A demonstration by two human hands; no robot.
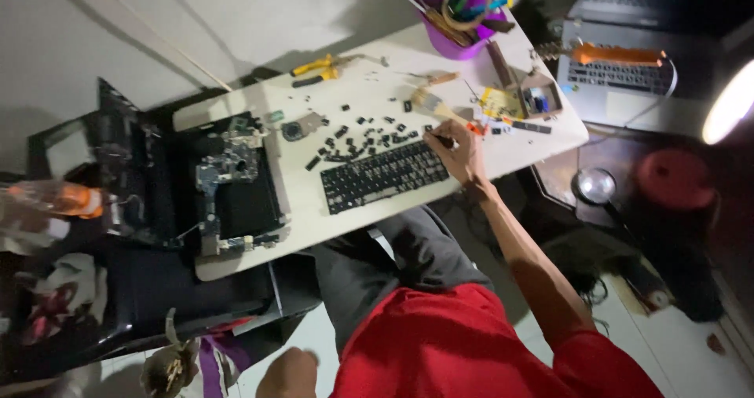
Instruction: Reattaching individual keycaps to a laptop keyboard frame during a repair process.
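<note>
Spanning the middle of the view, a pale bench (pixel 314 201) carries everything in reach. At its left end lies an opened laptop chassis (pixel 236 182) with its circuit board exposed. Just right of that sits a black keyboard (pixel 383 176), lying flat and tilted, some keys missing at its upper edge. Above it, loose black keycaps (pixel 369 135) are scattered across the bench. The right hand (pixel 455 150) rests at the keyboard's upper right corner, fingers closed around a small dark tool (pixel 441 139) whose tip meets that corner. A purple cup (pixel 455 40) of tools stands at the far edge, yellow-handled pliers (pixel 320 67) to its left. The left hand (pixel 289 370) shows low in the frame, off the bench; whether it is open or closed cannot be told.
</note>
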